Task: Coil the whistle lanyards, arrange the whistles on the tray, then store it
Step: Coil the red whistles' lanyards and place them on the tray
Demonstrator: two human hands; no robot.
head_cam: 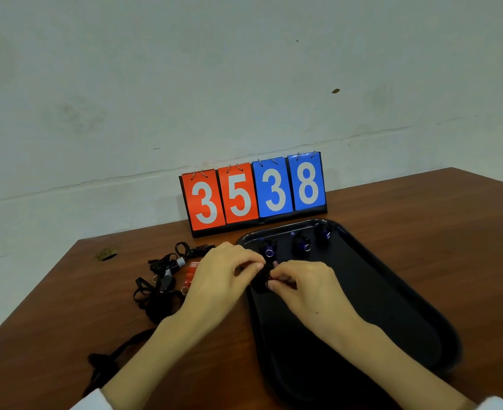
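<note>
A black tray [407,306] lies on the brown table. Three blue whistles with coiled black lanyards sit in a row along its far edge: one [268,250], a second [302,243], a third [323,232]. My left hand [223,270] and my right hand [300,281] meet over the tray's left rim, both pinching a red whistle wrapped in black lanyard [262,278]; most of it is hidden by my fingers. To the left lie red whistles [190,276] and a tangle of black lanyards [158,288].
A flip scoreboard [253,192] showing 35 and 38 stands behind the tray against the wall. A loose black lanyard [111,359] trails toward the near left table edge. A small brown ring-shaped object [106,253] sits at the far left corner.
</note>
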